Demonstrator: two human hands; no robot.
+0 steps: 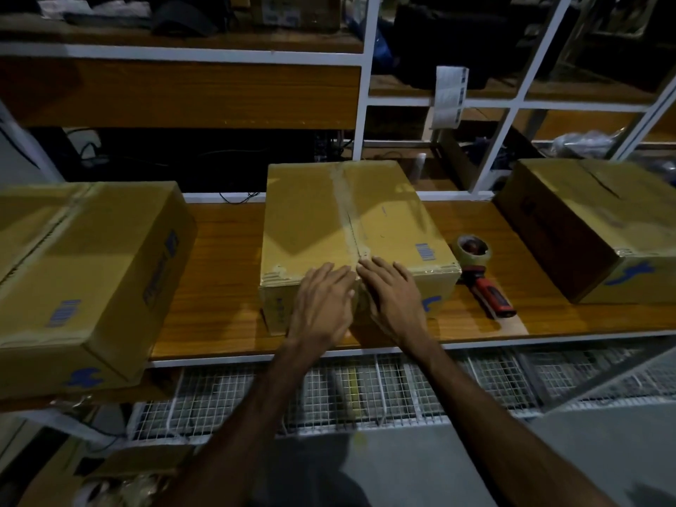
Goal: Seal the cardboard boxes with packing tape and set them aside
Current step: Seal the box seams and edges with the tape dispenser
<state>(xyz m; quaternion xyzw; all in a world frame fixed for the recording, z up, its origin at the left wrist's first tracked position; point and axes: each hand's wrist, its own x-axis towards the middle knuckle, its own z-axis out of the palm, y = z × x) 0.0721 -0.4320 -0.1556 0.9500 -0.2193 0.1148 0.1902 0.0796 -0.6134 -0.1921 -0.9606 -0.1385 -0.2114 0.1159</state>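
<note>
Wooden surface (226,287), white-framed shelving (369,104) behind, wire mesh (439,382) below. Middle box (347,221) taped along its seam; left hand (322,298) and right hand (393,294) flat, fingers straight, pressing its near edge. Tape dispenser (479,268) just right of it. Boxes left (91,268) and right (592,228).

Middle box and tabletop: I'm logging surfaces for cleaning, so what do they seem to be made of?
Middle box: matte tan cardboard, its layered edge showing at the near corner, with glossy clear tape along the seam. Tabletop: wood or wood-look laminate, judging by the orange-brown grain and slight sheen.
</note>
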